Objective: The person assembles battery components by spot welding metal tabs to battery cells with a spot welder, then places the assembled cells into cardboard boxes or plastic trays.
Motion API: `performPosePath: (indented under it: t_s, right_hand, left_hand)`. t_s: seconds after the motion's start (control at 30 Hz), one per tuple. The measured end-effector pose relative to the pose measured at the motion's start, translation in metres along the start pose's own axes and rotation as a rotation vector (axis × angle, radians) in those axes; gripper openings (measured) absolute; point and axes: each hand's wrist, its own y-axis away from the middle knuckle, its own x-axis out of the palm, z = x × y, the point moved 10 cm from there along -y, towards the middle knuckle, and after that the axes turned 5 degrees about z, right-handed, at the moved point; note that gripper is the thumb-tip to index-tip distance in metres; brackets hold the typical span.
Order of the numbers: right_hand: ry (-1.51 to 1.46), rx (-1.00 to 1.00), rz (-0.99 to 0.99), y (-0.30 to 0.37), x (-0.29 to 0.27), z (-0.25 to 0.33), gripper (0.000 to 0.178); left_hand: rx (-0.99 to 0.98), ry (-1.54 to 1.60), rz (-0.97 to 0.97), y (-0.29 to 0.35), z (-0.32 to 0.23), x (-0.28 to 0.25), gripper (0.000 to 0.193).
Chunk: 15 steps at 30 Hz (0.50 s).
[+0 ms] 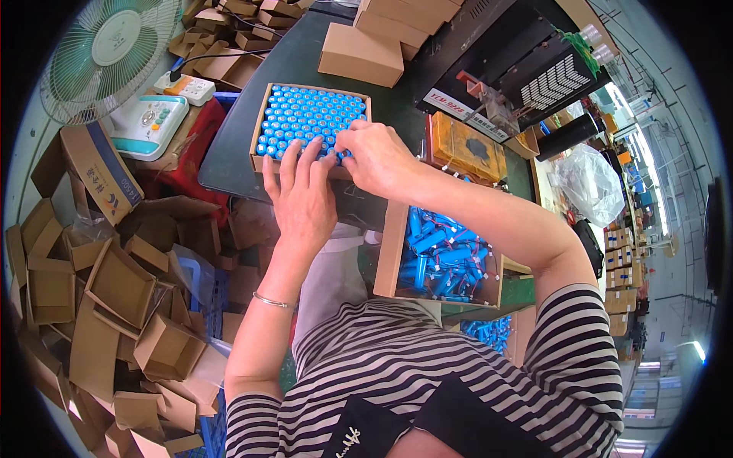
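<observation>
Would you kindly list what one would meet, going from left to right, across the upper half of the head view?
Fan → rows of blue cells → yellow-orange block with a dark patch → clear plastic bag.

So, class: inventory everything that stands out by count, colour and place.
Cells: many, blue, upper carton
Upper carton: one, brown, on table
Table: one, dark green, upper middle
Wired packs: many, blue, lower carton
Lower carton: one, brown, by lap
Closed boxes: several, brown, top middle
Fan: one, green, upper left
Power strip: one, white, beside fan
Machine: one, black, upper right
Plastic bag: one, clear, right
Empty cartons: many, brown, left
Bracelet: one, silver, left wrist
Left hand: one, bare, at cells
Right hand: one, bare, at cells
</observation>
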Motion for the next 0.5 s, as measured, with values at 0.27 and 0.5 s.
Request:
performPosePath:
  t_s: [0.27,0.5]
  right_hand:
    - [-0.096,-0.033,-0.089,0.011,-0.044,0.003,0.012]
    - [-0.076,-0.216,-0.176,0.058,-0.074,0.050,0.020]
  left_hand:
    - [0.032,-0.024,0.032,0.000,-0.006,-0.010,0.042]
    - [-0.492,1.100,0.019,0.037,0.019,-0.016,0.037]
